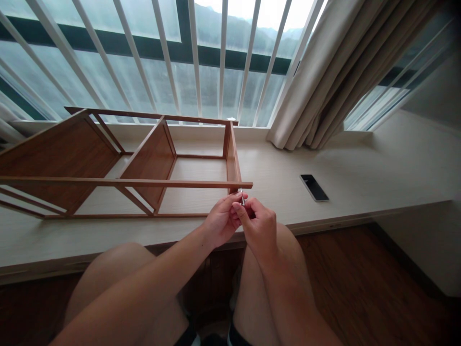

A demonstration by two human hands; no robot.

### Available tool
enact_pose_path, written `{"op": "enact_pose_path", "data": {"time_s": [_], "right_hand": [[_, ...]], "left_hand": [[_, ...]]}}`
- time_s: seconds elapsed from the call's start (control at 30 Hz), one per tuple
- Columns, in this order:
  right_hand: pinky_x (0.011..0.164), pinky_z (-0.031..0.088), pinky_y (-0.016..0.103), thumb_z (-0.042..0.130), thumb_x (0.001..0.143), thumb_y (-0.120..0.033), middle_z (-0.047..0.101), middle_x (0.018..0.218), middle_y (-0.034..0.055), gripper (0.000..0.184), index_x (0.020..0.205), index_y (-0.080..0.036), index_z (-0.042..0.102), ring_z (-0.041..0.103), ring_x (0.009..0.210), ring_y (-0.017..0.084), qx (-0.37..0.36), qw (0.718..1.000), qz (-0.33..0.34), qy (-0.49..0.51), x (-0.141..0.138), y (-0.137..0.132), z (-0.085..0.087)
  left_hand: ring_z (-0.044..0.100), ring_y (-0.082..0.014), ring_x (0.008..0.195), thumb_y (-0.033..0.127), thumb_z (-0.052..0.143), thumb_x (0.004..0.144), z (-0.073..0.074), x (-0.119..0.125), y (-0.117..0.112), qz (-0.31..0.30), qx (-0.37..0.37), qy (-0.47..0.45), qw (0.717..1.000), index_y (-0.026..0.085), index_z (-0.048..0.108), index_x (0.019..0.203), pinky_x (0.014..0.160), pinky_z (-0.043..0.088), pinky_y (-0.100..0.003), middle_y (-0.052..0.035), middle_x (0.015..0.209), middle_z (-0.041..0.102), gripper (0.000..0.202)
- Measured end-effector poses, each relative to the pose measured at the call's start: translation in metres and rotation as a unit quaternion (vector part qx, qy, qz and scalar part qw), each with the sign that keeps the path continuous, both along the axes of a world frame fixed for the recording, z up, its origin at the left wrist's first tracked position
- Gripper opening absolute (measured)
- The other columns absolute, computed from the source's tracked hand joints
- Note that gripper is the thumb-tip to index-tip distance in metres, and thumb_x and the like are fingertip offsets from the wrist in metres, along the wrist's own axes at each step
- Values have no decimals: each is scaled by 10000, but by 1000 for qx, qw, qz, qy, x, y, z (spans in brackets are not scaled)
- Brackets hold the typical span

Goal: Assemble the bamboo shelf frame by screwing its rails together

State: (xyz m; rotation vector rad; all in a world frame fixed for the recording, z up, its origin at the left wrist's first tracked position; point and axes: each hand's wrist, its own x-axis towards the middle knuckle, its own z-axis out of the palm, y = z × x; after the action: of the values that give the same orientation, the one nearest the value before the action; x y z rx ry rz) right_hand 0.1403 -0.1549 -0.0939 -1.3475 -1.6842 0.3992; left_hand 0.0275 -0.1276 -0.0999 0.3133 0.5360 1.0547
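A wooden shelf frame (187, 183) lies on its side on the pale window ledge, with reddish-brown panels between its rails. Just below the right end of its near rail, my two hands meet. A thin, shiny metal rod (242, 197) stands almost upright between the fingertips, its upper end close to the rail. My right hand (260, 226) is closed, pinching the rod's lower part. My left hand (223, 218) is closed too, its thumb and fingers against the rod from the left. The fingers hide part of it, so its exact kind does not show.
A dark-screened phone (314, 187) lies on the ledge (273, 168) to the right. Behind the shelf are white window bars (221, 62), with a beige curtain (324, 77) at their right. My knees press near the ledge's front edge; below is a brown wooden floor (345, 274).
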Motion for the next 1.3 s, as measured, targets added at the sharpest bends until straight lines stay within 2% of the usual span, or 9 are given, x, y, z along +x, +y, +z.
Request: {"op": "enact_pose_path", "data": {"time_s": [0.23, 0.4, 0.53, 0.73, 0.9, 1.13, 1.3], "right_hand": [[568, 342, 234, 604, 884, -494, 500, 559, -44, 375, 669, -205, 500, 450, 525, 112, 11, 1000, -5, -2, -3, 2, 1], [562, 334, 234, 595, 889, -491, 486, 555, -47, 378, 664, -205, 491, 431, 520, 109, 17, 1000, 1, -9, -3, 2, 2], [571, 336, 234, 576, 900, -490, 484, 551, -45, 370, 675, -206, 498, 437, 522, 113, 14, 1000, -2, -23, -3, 2, 2], [577, 341, 238, 504, 940, -484, 510, 571, -28, 375, 684, -211, 489, 471, 536, 126, -3, 999, -2, -47, -4, 2, 7], [586, 339, 244, 440, 976, -447, 587, 627, -1, 354, 737, -207, 543, 514, 563, 138, 3, 997, -6, -71, -5, 2, 10], [587, 302, 261, 410, 992, -430, 643, 664, 19, 360, 770, -208, 585, 553, 596, 156, 16, 991, -33, -128, -6, 3, 10], [587, 299, 269, 399, 997, -399, 655, 676, 28, 350, 778, -205, 592, 571, 607, 162, 20, 990, -40, -134, -6, 4, 10]], "left_hand": [[571, -62, 614, 218, 724, 785, -6, -1, 2, 1, 3, -11, 1000, 127, 709, 869, 602, 485, -160, 8, 706, 615, 125], [593, -62, 638, 212, 723, 786, -6, -2, 2, 10, 6, -5, 1000, 126, 708, 876, 643, 504, -162, 12, 721, 633, 125], [602, -68, 646, 214, 733, 774, -2, -2, 1, 13, 6, 1, 1000, 124, 706, 855, 623, 499, -162, 2, 735, 648, 125], [551, -53, 567, 243, 758, 752, 2, -2, 1, 12, 6, 16, 1000, 123, 704, 838, 550, 454, -151, 19, 659, 609, 157], [508, -49, 535, 264, 749, 767, 3, -2, 2, 4, 23, 21, 1000, 117, 696, 824, 505, 410, -149, 26, 620, 560, 167], [406, -31, 472, 272, 740, 775, 8, -1, 2, -2, 15, 16, 1000, 115, 663, 787, 433, 323, -134, 59, 557, 448, 175], [387, -32, 459, 277, 763, 741, 11, 1, 2, 9, 13, 32, 999, 120, 650, 791, 429, 317, -135, 68, 545, 423, 200]]}}
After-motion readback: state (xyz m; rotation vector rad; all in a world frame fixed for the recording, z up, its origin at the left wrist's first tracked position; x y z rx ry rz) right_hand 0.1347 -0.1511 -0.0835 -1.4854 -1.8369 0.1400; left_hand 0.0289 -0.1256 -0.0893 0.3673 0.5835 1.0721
